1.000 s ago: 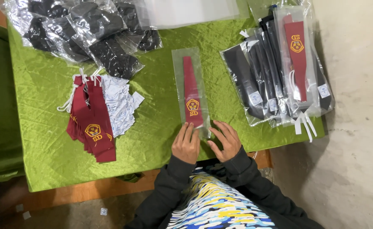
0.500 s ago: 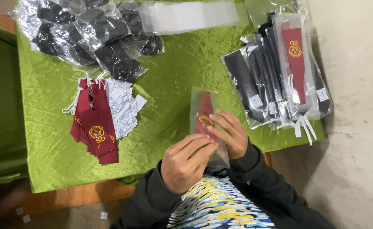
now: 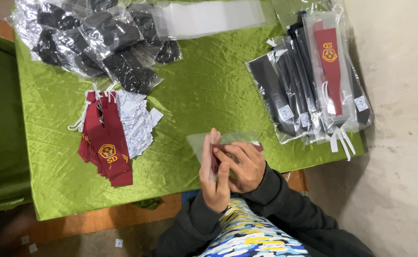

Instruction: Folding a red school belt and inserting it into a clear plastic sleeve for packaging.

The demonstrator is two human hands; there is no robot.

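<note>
The left hand [image 3: 212,176] stands on edge at the near rim of the table [image 3: 190,100], fingers held straight and close together, thumb tucked toward the palm, pressing against the side of a clear plastic sleeve [image 3: 223,143] with a maroon tie [image 3: 218,154] inside it. The right hand [image 3: 243,164] curls over the same sleeve from the other side, fingers bent and closed on it, so both hands grip the packet between them (only a sliver of the maroon cloth shows past the fingers). The sleeve's open end sticks out beyond the fingertips, lifted a little off the green cloth.

To the left of the hands, and slightly farther away, lies a stack of loose maroon ties [image 3: 105,143] with white cords, partly over a heap of white paper tags [image 3: 135,119]. To the right and farther off rests a fanned row of bagged ties [image 3: 309,81], mostly dark, one maroon on top. Farthest away, beyond the hands, lies a pile of empty clear sleeves [image 3: 209,18], and beyond to the left a heap of bagged dark items [image 3: 94,40].
</note>
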